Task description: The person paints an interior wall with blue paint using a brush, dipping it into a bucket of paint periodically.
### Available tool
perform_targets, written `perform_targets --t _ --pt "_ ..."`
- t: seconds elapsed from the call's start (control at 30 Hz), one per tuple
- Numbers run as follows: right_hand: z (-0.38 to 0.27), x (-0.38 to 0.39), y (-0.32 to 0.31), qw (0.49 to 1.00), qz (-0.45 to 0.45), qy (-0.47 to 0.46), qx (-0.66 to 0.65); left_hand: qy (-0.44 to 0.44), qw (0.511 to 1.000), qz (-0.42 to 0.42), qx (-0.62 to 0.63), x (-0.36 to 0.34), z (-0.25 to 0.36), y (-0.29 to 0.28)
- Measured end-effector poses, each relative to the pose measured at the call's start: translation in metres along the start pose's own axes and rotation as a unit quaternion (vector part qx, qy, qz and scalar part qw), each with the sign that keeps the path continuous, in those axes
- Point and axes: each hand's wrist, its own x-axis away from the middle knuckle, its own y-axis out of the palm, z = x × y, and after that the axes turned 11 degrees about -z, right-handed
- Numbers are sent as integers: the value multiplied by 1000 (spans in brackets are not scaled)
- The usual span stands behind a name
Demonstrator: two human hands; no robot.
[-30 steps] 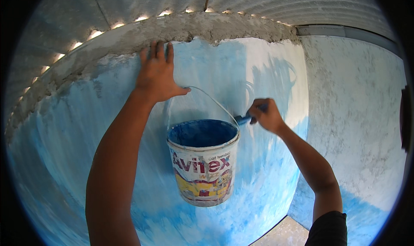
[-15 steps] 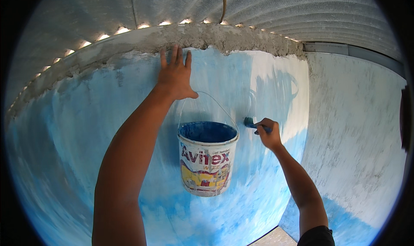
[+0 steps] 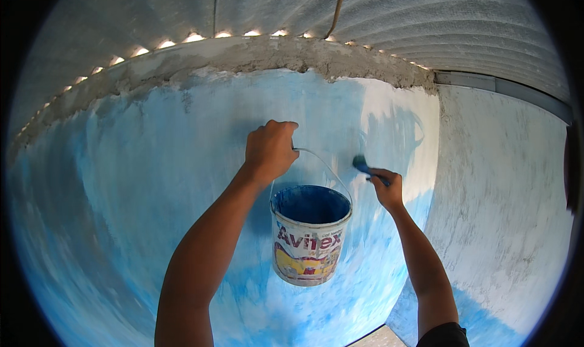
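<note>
My left hand point(image 3: 272, 149) is closed with the wire handle of a white paint bucket point(image 3: 309, 249) hooked in it. The bucket hangs upright in front of the wall, its inside coated dark blue; how much paint is in it I cannot tell. To the right of the bucket, my right hand point(image 3: 388, 189) grips a paintbrush point(image 3: 361, 164) by its blue handle. The brush head points up and left, at or close to the wall point(image 3: 328, 109), and whether the bristles touch I cannot tell. Light blue paint covers much of this wall, with a white patch at its upper right.
Rough grey cement point(image 3: 255, 53) runs along the wall's top under a corrugated roof point(image 3: 426, 18). At the right, a side wall point(image 3: 493, 195) of whitish grey with blue low down meets the painted wall in a corner. A pale flat surface point(image 3: 381, 336) shows at the bottom.
My left hand has gone from spread fingers against the wall to closed around the bucket's handle, lower and further right. The bucket has shifted right and slightly down; the brush has tilted upward.
</note>
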Motion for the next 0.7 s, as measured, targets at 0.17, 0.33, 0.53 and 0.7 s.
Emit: perform_targets --t 0.17,0.33,0.53,0.7 --pt "8 -42 -19 976 -160 131 66 -30 995 7 95 9 -2 4" --pt "-10 -88 -30 992 26 -23 -124 -18 986 42 163 23 14 13" --pt "38 -5 7 999 -4 -45 -27 -104 969 -63 217 71 -4 30" --pt "70 37 -14 976 -180 119 -8 -212 871 -195 397 88 0 35"
